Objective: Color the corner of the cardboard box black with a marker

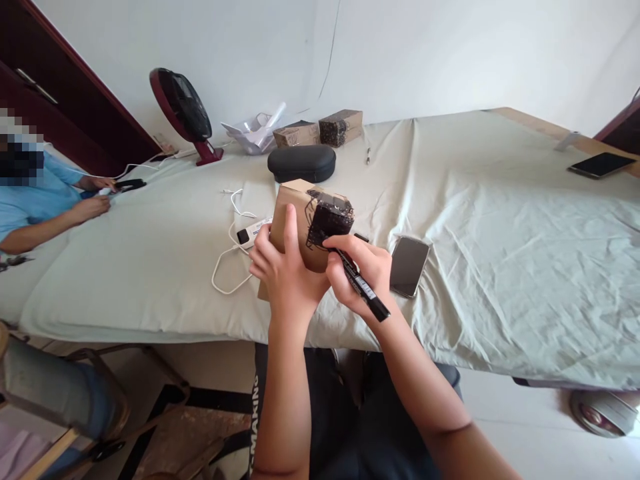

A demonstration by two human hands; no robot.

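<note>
Pale greenish cloth drapes the surface (150, 273), which backs onto a white wall (425, 53); a dark red fan (183, 107) stands at the back left. Near the front edge, the left hand (287, 270) has its grip closed around a cardboard box (300, 203). The right hand (367, 267) grips a black marker (363, 288), long axis diagonal, pointing up-left at the box's blackened end.

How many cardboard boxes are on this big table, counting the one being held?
3. One cardboard box is in the left hand. Behind the black case, near the wall, are a left box and a right box. Others could be hidden.
</note>
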